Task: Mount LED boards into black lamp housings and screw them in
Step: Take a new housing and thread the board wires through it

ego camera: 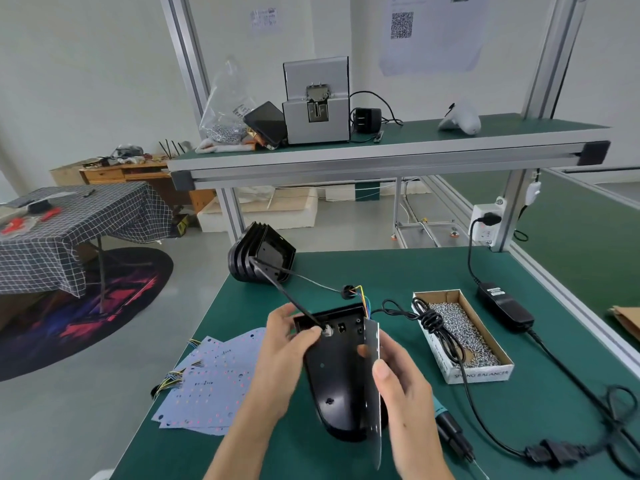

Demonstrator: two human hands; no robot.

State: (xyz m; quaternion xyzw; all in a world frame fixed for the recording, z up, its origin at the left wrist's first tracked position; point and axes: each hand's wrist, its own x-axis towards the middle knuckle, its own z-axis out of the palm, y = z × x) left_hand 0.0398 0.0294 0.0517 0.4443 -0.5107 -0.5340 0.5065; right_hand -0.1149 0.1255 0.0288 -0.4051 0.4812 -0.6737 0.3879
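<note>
A black lamp housing lies open side up on the green bench, held between both hands. My left hand grips its left rim, and the fingers pinch the black cable fitting inside the housing. My right hand holds an LED board on edge against the housing's right side, thumb on top. Coloured wires run from the board up to a black grommet. A stack of LED boards lies to the left.
A stack of black finned housings stands at the bench's far left corner. A cardboard box of screws sits right of the hands, with a coiled cable over it. A power adapter and an electric screwdriver lie to the right.
</note>
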